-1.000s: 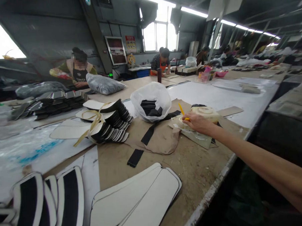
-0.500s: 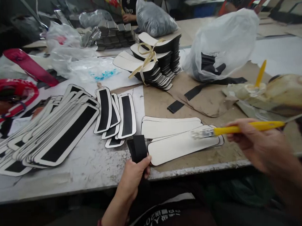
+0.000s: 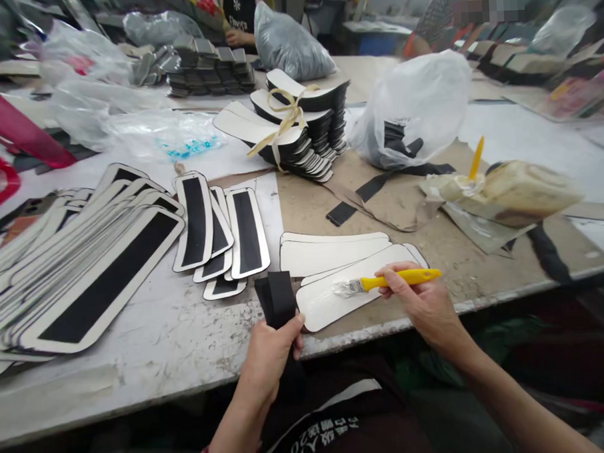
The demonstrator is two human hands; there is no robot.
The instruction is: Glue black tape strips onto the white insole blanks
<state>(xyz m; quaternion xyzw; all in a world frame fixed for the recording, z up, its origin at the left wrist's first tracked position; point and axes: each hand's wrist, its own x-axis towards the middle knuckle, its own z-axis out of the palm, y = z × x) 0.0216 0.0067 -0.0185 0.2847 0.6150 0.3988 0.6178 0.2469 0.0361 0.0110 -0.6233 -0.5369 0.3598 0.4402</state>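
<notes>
My left hand (image 3: 273, 348) is closed round folded black strips (image 3: 276, 298) at the table's front edge, its thumb beside the near end of a white panel (image 3: 352, 298). In my right hand (image 3: 423, 301) is a yellow brush (image 3: 402, 278), its bristles resting on that panel over a wet-looking streak. More white panels (image 3: 333, 250) lie just behind. To the left, several white pieces with black centre strips (image 3: 248, 232) overlap, beside a larger fanned pile of the same kind (image 3: 111, 281).
Tied stacks of panels (image 3: 298, 130) stand behind. A plastic bag (image 3: 411, 108) with black strips sits at the back right, near a glue-stained container (image 3: 525, 187) with a yellow handle upright. People are across the table.
My right hand has moved left, bringing the brush towards the panel's near end. The view has shifted a little to the right. My left hand still grips the black strips.
</notes>
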